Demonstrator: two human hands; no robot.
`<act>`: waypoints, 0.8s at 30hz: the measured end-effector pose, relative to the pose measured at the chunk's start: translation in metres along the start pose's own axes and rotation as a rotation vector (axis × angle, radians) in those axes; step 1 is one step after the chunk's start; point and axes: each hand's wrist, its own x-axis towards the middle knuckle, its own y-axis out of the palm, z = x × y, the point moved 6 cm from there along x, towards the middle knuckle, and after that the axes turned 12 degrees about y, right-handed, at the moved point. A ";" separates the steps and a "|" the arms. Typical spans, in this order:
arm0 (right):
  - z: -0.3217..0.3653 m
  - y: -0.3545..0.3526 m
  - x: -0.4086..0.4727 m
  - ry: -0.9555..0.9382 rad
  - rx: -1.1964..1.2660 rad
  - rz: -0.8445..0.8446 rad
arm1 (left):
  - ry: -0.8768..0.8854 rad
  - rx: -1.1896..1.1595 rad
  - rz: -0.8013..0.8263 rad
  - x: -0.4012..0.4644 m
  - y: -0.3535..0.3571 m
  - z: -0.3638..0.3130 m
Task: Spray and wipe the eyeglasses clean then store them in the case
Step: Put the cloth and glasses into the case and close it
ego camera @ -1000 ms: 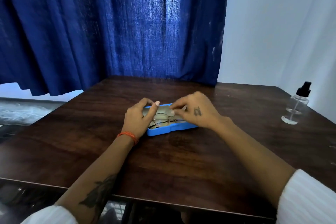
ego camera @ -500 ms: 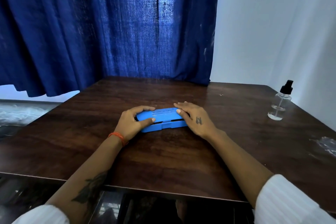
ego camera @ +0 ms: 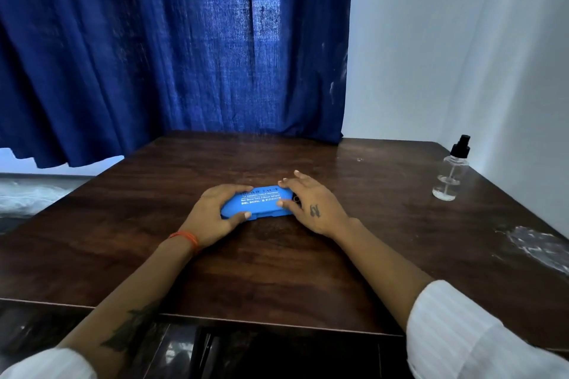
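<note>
Over at the 9 o'clock end of the blue case (ego camera: pixel 257 204), the left hand (ego camera: pixel 212 218) grips it, fingers curled over the far edge and thumb pressed on the near edge. A second ago that case was lying open with the eyeglasses and a cloth showing inside; now the lid is down and the printed top faces up, so the glasses are out of sight, presumably shut inside. Case sits flat on the dark wooden counter (ego camera: pixel 277 271), pretty much dead centre.

At the 3 o'clock end, the right hand (ego camera: pixel 311 203) lies flat with its fingers mostly straight, fingertips touching the lid, thumb on the near edge, not really clutching anything. There's a little dark bit peeking out by that end of the case, can't tell what it is.

Way off at 2 o'clock the spray bottle (ego camera: pixel 451 172) stands upright near the wall, well apart from both hands.

My read: storing is basically finished, maybe one last press to snap the lid.
</note>
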 end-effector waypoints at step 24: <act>-0.177 -0.095 -0.003 0.359 -0.100 0.169 | 0.021 -0.206 0.295 0.159 0.144 -0.065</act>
